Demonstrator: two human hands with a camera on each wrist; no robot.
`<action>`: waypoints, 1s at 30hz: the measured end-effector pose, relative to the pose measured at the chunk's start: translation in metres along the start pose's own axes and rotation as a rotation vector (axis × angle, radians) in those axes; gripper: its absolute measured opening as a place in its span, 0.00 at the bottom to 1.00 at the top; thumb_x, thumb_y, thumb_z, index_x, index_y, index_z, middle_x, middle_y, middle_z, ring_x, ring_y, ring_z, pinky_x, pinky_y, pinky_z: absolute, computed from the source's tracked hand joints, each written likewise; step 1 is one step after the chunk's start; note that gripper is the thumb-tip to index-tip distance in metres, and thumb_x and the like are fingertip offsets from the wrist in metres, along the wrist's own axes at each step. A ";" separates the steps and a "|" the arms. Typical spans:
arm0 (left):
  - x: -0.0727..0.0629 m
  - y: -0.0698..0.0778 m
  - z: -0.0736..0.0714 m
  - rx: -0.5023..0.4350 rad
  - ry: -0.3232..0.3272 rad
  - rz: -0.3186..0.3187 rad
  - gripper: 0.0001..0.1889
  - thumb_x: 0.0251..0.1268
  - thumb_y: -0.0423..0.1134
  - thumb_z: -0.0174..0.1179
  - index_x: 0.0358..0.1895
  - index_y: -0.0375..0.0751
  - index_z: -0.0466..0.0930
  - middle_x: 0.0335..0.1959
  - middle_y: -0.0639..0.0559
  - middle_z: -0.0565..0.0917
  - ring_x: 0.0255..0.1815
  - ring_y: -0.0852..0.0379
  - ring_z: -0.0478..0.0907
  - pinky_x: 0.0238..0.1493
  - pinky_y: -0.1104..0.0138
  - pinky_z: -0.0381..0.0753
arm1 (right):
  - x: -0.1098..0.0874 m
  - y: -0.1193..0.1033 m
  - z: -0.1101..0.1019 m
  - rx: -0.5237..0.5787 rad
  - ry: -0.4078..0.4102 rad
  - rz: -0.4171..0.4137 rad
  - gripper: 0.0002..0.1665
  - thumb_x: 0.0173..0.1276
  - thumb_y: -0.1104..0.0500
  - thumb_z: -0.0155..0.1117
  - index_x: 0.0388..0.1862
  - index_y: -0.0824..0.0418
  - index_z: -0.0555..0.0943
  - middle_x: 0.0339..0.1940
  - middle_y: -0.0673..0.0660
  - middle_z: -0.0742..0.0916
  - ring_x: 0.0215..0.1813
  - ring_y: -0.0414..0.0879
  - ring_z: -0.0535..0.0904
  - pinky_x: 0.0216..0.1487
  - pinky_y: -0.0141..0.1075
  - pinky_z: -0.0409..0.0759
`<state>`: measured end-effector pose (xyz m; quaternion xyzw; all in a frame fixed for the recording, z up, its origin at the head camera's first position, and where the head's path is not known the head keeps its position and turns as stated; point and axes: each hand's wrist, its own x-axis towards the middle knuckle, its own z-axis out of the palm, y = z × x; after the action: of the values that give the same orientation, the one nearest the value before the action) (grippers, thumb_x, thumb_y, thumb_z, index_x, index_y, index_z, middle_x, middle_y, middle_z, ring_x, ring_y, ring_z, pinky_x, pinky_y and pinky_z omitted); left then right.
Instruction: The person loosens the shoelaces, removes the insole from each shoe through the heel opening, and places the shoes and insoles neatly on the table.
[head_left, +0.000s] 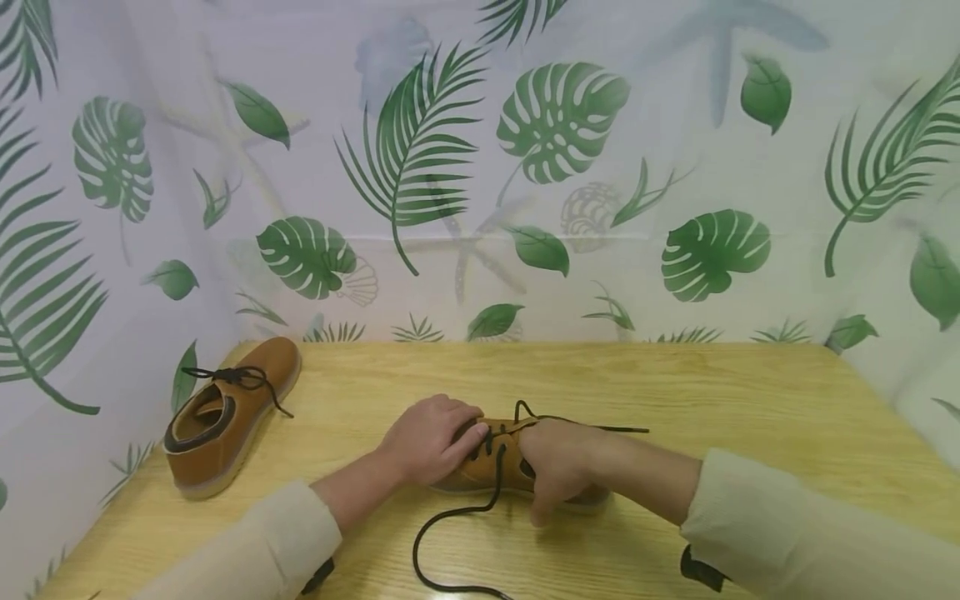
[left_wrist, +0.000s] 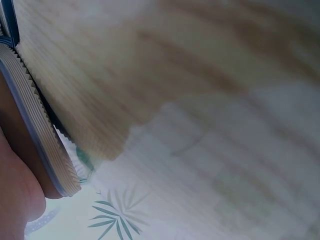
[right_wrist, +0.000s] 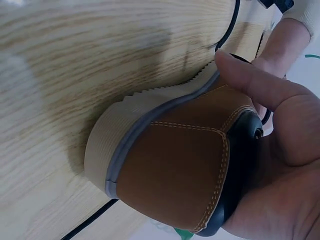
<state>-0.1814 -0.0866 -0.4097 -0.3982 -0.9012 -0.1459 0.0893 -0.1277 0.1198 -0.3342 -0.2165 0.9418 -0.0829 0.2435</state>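
A brown lace-up shoe (head_left: 483,475) lies on the table in the head view, toe to the left and heel to the right. Over its toe my left hand (head_left: 431,437) grips the front, thumb beside the lacing. My right hand (head_left: 562,458) holds the shoe at its opening; the thumb (right_wrist: 250,80) lies outside along the side, and the other fingers are hidden. One black lace (head_left: 450,510) is loose and curls toward the near edge. Its other end stretches right behind my right wrist. In the right wrist view the stitched heel (right_wrist: 170,165) and dark collar show.
A second brown shoe (head_left: 240,433), its black laces tied in a bow, stands at the table's left edge. The wooden table (head_left: 750,400) meets a leaf-printed cloth (head_left: 450,167) behind and at both sides.
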 end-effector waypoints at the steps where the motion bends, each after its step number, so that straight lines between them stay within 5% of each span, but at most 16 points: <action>1: -0.001 -0.001 0.000 -0.001 -0.002 -0.007 0.20 0.79 0.51 0.45 0.50 0.45 0.85 0.45 0.53 0.88 0.48 0.54 0.84 0.54 0.59 0.81 | 0.001 -0.001 0.001 0.016 0.009 0.000 0.24 0.46 0.54 0.85 0.30 0.61 0.77 0.29 0.52 0.80 0.31 0.46 0.75 0.33 0.41 0.77; 6: -0.005 -0.002 0.002 -0.021 -0.004 -0.015 0.20 0.80 0.51 0.44 0.51 0.44 0.84 0.46 0.53 0.88 0.49 0.54 0.84 0.55 0.58 0.80 | 0.003 0.001 0.004 0.097 0.068 -0.058 0.21 0.48 0.58 0.82 0.21 0.59 0.74 0.18 0.48 0.74 0.20 0.41 0.66 0.22 0.33 0.65; 11: -0.005 -0.002 0.003 -0.039 0.000 -0.014 0.20 0.80 0.51 0.44 0.51 0.44 0.84 0.47 0.52 0.88 0.49 0.54 0.84 0.56 0.58 0.80 | -0.004 0.011 -0.010 0.060 0.046 -0.211 0.24 0.62 0.58 0.62 0.10 0.51 0.64 0.09 0.43 0.64 0.14 0.36 0.53 0.18 0.30 0.54; 14: -0.003 -0.003 0.002 -0.034 0.004 -0.006 0.21 0.80 0.51 0.44 0.51 0.45 0.84 0.47 0.53 0.88 0.50 0.54 0.84 0.56 0.59 0.80 | -0.006 0.018 -0.023 -0.038 0.097 -0.344 0.21 0.64 0.63 0.57 0.10 0.51 0.71 0.11 0.42 0.66 0.17 0.36 0.55 0.24 0.29 0.58; 18: 0.000 -0.002 -0.002 -0.021 0.002 -0.008 0.22 0.80 0.51 0.43 0.51 0.44 0.84 0.47 0.52 0.88 0.50 0.53 0.83 0.57 0.59 0.80 | -0.007 0.027 -0.021 -0.298 0.307 -0.443 0.11 0.59 0.63 0.69 0.18 0.51 0.85 0.21 0.43 0.70 0.29 0.40 0.58 0.35 0.32 0.56; 20: 0.000 -0.002 -0.005 -0.011 0.003 -0.008 0.21 0.80 0.51 0.43 0.52 0.43 0.84 0.47 0.52 0.88 0.50 0.53 0.84 0.56 0.59 0.80 | -0.007 0.029 -0.016 -0.391 0.402 -0.433 0.07 0.56 0.58 0.75 0.20 0.49 0.87 0.25 0.44 0.70 0.32 0.42 0.57 0.36 0.34 0.54; 24: 0.001 -0.003 -0.007 0.006 0.009 0.002 0.21 0.79 0.50 0.45 0.51 0.42 0.84 0.47 0.51 0.88 0.48 0.53 0.84 0.54 0.59 0.81 | -0.004 0.031 -0.008 -0.465 0.479 -0.374 0.13 0.51 0.50 0.81 0.16 0.49 0.84 0.28 0.48 0.66 0.34 0.45 0.56 0.34 0.35 0.54; 30: 0.001 -0.004 -0.001 0.014 -0.010 0.002 0.22 0.80 0.51 0.43 0.52 0.44 0.84 0.46 0.53 0.88 0.48 0.55 0.84 0.54 0.60 0.81 | 0.003 0.030 -0.008 -0.457 0.378 -0.267 0.21 0.50 0.44 0.82 0.18 0.53 0.79 0.36 0.51 0.70 0.37 0.47 0.59 0.34 0.37 0.62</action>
<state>-0.1854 -0.0888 -0.4089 -0.3992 -0.9022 -0.1377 0.0877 -0.1449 0.1458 -0.3365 -0.3680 0.9278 0.0610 -0.0035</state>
